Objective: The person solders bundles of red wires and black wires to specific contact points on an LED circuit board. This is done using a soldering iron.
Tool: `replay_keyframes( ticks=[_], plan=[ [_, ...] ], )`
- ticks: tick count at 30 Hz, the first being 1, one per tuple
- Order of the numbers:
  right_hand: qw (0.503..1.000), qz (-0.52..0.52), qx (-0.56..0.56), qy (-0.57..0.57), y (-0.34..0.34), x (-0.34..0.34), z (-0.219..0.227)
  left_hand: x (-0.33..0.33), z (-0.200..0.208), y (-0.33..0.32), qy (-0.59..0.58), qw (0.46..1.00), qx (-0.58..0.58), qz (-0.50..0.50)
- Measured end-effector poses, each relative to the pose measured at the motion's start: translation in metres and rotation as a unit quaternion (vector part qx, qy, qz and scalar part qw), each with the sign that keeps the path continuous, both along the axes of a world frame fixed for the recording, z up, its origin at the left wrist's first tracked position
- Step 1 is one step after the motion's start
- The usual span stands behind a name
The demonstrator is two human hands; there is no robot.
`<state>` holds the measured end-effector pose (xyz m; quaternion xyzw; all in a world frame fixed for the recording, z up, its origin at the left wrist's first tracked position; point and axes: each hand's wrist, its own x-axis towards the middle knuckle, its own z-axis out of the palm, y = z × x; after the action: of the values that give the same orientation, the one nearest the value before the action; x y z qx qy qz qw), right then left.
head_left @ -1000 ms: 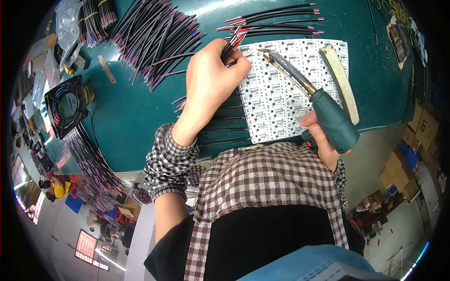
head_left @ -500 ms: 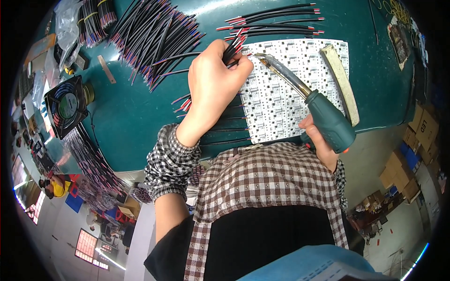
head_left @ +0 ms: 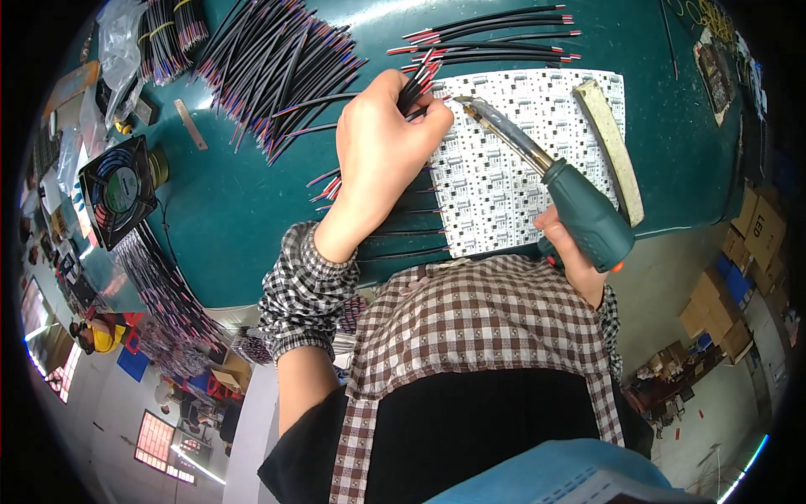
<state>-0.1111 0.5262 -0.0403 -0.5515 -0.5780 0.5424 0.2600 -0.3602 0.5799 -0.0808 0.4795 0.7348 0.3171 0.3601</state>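
Observation:
My left hand [head_left: 384, 143] is closed round a small bunch of black wires [head_left: 417, 88] whose red and white stripped ends poke out past the fingers. It rests at the left edge of a white circuit board panel [head_left: 495, 185] covered with small dark parts. My right hand [head_left: 575, 252] grips a green soldering gun [head_left: 586, 210] by its handle. The gun's tip reaches the panel's upper left, just right of my left fingertips. Several black wires [head_left: 411, 233] lie along the panel's left edge. A pale bar [head_left: 609, 151] lies across the panel's right part.
A large heap of black wires [head_left: 277, 67] covers the upper left of the green table [head_left: 227, 227]. More wires [head_left: 495, 35] lie in a row beyond the panel. At the left stands a black fan [head_left: 119, 191]. Cardboard boxes [head_left: 760, 235] are stacked off the table at the right.
The soldering gun and my right hand have shifted very slightly left. My left hand keeps its hold on the wires, almost still.

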Motion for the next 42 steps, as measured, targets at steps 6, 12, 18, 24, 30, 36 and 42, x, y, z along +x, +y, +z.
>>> replay_keyframes(
  ticks=[6, 12, 18, 24, 30, 36, 42],
  plan=[
    [0.999, -0.028, 0.010, 0.037, 0.002, -0.002, -0.004, 0.001, -0.001, 0.001, 0.005, 1.000, 0.000, -0.007],
    [0.999, 0.002, 0.018, 0.041, -0.001, 0.005, -0.007, -0.001, 0.000, 0.001, 0.014, 1.000, -0.003, -0.011],
    [0.995, -0.062, -0.036, 0.075, 0.003, -0.007, 0.003, 0.002, -0.005, -0.003, 0.043, 0.999, 0.027, -0.013],
    [0.998, -0.016, -0.001, 0.064, 0.001, 0.003, -0.007, 0.005, -0.009, -0.002, 0.067, 0.995, 0.068, -0.005],
    [0.998, -0.029, -0.016, 0.058, 0.003, -0.001, -0.005, 0.006, -0.008, -0.001, 0.066, 0.996, 0.062, -0.004],
    [0.998, -0.022, 0.006, 0.050, 0.005, -0.003, -0.008, 0.008, -0.011, -0.002, 0.071, 0.995, 0.075, 0.001],
    [0.999, -0.007, 0.030, 0.036, 0.006, -0.004, -0.009, 0.008, -0.011, -0.002, 0.076, 0.994, 0.074, 0.000]
  ],
)
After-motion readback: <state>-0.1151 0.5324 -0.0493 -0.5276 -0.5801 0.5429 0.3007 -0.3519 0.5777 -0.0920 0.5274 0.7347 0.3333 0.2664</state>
